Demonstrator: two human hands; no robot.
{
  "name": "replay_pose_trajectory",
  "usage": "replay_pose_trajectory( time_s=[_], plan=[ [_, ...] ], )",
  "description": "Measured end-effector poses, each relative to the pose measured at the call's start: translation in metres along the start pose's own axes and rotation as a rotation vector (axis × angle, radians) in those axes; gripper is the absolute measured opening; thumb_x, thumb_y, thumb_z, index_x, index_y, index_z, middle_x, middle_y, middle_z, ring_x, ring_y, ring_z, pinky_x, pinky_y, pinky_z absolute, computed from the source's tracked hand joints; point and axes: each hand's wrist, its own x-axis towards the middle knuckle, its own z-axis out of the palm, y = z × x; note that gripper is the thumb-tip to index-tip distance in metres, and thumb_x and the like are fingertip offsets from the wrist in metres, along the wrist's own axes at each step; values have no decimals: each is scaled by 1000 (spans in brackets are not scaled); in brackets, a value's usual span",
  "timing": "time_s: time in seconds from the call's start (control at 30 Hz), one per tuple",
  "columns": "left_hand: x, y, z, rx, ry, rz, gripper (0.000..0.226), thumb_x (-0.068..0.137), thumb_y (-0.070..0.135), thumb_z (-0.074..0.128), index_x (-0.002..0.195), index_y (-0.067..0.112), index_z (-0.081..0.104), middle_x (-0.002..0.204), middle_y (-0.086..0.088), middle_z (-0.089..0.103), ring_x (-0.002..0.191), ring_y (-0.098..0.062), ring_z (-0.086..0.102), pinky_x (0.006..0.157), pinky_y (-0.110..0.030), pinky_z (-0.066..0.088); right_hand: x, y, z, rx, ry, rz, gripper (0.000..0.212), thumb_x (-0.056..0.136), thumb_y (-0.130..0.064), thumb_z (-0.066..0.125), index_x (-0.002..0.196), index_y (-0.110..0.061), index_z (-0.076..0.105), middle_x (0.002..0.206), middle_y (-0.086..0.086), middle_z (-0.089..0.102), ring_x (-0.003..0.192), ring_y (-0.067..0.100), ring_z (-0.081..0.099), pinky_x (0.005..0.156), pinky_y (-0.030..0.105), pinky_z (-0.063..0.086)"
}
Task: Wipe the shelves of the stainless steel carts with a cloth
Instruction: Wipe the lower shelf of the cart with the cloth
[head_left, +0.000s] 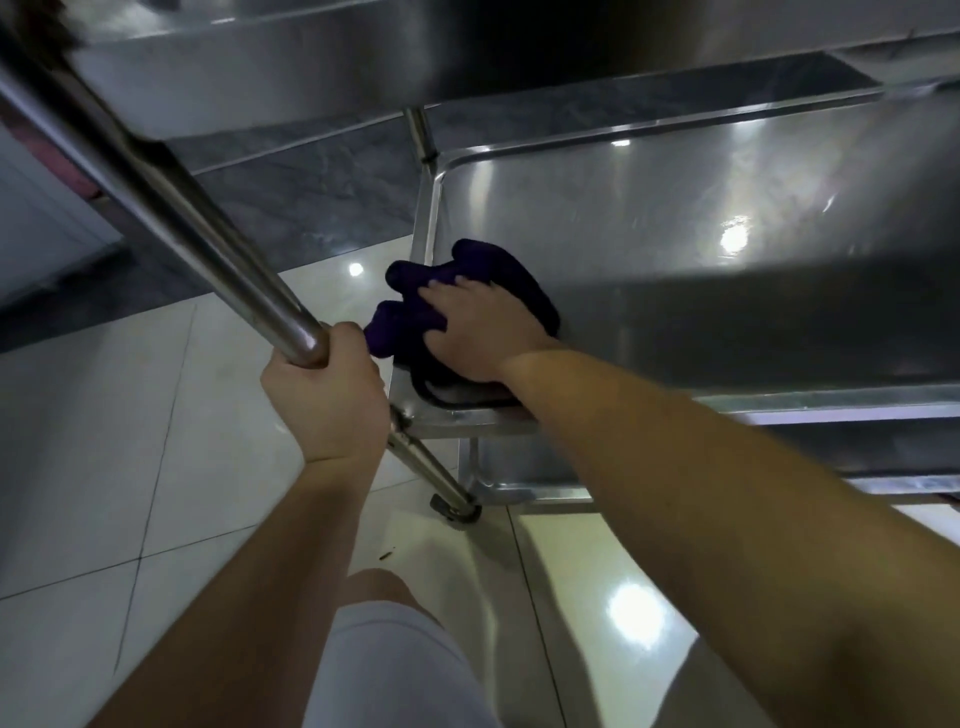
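We see only part of the shiny stainless steel cart (545, 499): its upper shelf fills the top of the view as a dark blurred underside, and the middle shelf (727, 291) runs off the right edge. The bottom shelf shows only as a sliver under our right forearm, which crosses in front of the middle shelf's near rim. Our right hand (480, 332) lies flat with fingers spread on the crumpled dark purple cloth (467, 265), pressing it into the shelf's near left corner; part of the cloth spills over the rim. Our left hand (324, 395) has its fingers wrapped tight around the round steel corner post (171, 202). A small caster (457, 512) sits on the glossy pale tiled floor (104, 441), near our bare knee.
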Motion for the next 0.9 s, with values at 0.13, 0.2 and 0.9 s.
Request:
replay_pose_trajectory(
  time_s=[0.13,0.2,0.9],
  plan=[
    [-1,1,-2,42,-24,43,31,75,17,55,72,-11,40,63,-35,35,48,-24,40,42,-24,36,-2,70,-36,39,154,145,54,97,-35,51,149,-21,48,152,14,52,138,33,49,117,41,33],
    [-2,2,0,55,-19,46,31,74,19,54,72,-9,39,64,-35,35,48,-23,41,43,-25,36,-15,129,-62,54,267,267,46,97,-26,52,142,-14,54,144,20,57,130,38,55,114,42,35],
    [2,2,0,44,4,2,17,76,13,55,66,9,42,62,-15,41,53,-25,42,46,-28,36,-62,-31,19,15,-101,53,65,103,-40,36,164,-26,18,172,-9,11,158,20,6,128,45,2]
  ],
)
